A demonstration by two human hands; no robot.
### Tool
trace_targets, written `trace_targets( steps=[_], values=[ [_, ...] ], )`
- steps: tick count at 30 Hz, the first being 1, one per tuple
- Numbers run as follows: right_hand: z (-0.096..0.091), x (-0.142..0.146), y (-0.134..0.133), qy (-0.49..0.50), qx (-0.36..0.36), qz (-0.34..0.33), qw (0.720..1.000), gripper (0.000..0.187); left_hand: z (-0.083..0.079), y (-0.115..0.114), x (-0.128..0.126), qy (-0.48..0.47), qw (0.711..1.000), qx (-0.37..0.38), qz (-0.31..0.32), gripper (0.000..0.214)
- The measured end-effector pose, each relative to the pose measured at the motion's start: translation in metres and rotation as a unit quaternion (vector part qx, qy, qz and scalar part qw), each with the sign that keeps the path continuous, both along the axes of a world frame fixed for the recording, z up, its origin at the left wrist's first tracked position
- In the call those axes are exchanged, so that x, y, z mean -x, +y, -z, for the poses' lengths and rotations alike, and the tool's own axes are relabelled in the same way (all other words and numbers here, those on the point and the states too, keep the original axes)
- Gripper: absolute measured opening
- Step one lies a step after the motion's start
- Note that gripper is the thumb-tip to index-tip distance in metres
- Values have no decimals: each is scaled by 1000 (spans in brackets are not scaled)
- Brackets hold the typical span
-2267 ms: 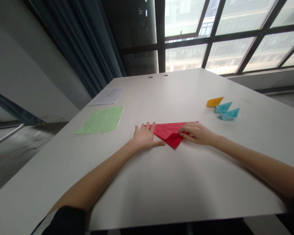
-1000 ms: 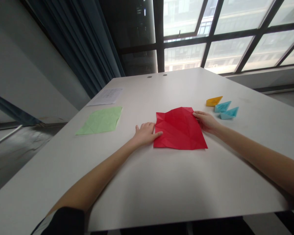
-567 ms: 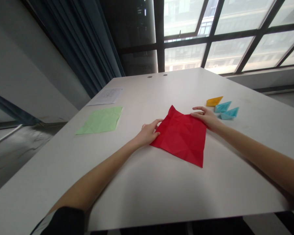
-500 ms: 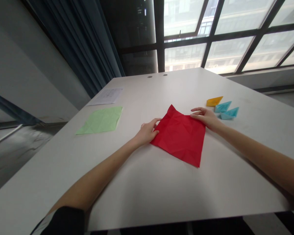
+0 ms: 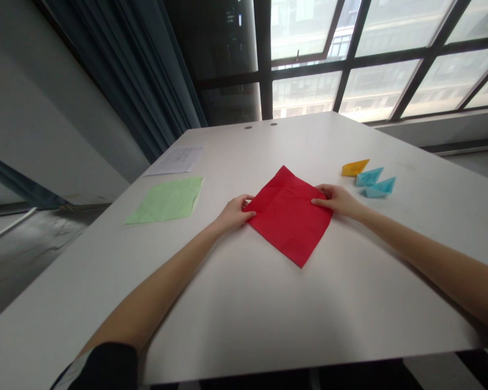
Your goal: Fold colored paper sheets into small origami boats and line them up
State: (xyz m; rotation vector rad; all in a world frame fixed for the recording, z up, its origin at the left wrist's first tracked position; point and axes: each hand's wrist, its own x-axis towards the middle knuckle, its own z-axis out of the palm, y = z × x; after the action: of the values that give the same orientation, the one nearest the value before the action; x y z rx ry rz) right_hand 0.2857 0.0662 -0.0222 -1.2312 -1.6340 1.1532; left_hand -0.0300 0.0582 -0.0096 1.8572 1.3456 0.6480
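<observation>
A creased square of red paper (image 5: 287, 214) is held between both hands over the middle of the table, one corner pointing toward me and one away. My left hand (image 5: 233, 213) pinches its left corner, thumb on top and fingers partly hidden behind. On the right side, my right hand (image 5: 336, 200) grips the edge near the right corner, its thumb lying over the paper and the other fingers mostly underneath.
On the white table (image 5: 244, 325), a green paper sheet (image 5: 166, 200) lies at the left, with a printed white sheet (image 5: 178, 160) behind it. One yellow folded paper piece (image 5: 354, 168) and two blue folded pieces (image 5: 374, 181) sit beyond my right hand.
The red paper has turned clockwise, its near corner swinging left, and it looks flatter. My left hand has shifted slightly left. My right thumb has come down over the paper's edge.
</observation>
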Motion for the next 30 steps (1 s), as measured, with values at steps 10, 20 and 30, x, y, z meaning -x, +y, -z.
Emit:
trace_targets(
  steps=[10,20,30],
  values=[
    [1,-6,2,-64,-20,-82,994,46,3,5,8,-1,996,-31,-78,21],
    [-4,-8,0,-279,-220,-32,934,19,5,11,16,68,990,-108,-60,25],
    [6,-15,8,-366,-355,-97,854,44,0,4,12,272,939,-209,-20,35]
  ],
)
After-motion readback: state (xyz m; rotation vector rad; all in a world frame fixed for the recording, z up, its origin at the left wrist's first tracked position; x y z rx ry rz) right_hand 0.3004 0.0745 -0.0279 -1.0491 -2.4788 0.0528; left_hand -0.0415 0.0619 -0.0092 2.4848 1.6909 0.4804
